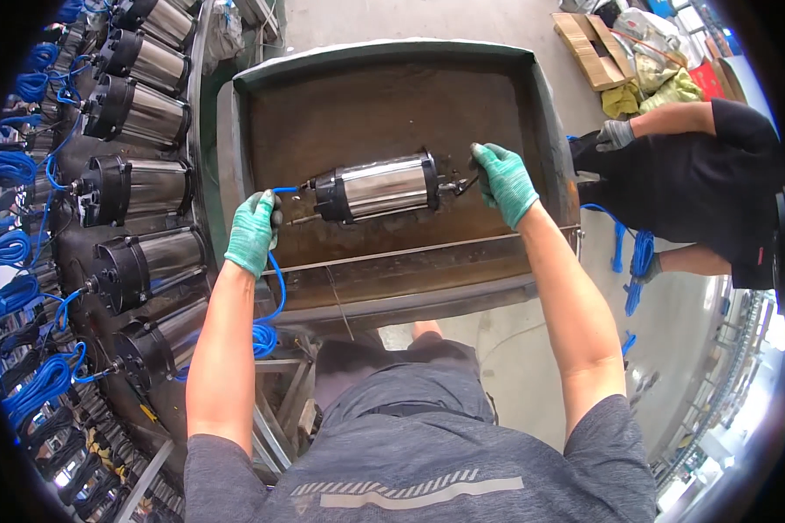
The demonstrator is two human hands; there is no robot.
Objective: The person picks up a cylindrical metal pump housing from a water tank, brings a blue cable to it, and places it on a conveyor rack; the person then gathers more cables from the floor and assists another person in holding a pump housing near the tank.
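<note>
Green-gloved left fingers (266, 203) closed round blue cable (285, 189); right fingers (483, 157) curled near silver cylinder (385, 186), grip unclear.

A rectangular metal tub (384, 48) with raised walls holds shallow-looking brown liquid. A silver-and-black cylindrical motor (388, 187) is at its middle; whether it rests on the bottom is unclear. To the left, a dark worktop (74, 148) carries a row of similar motors (153, 187) lying on their sides, blue cables attached at their black ends.
</note>
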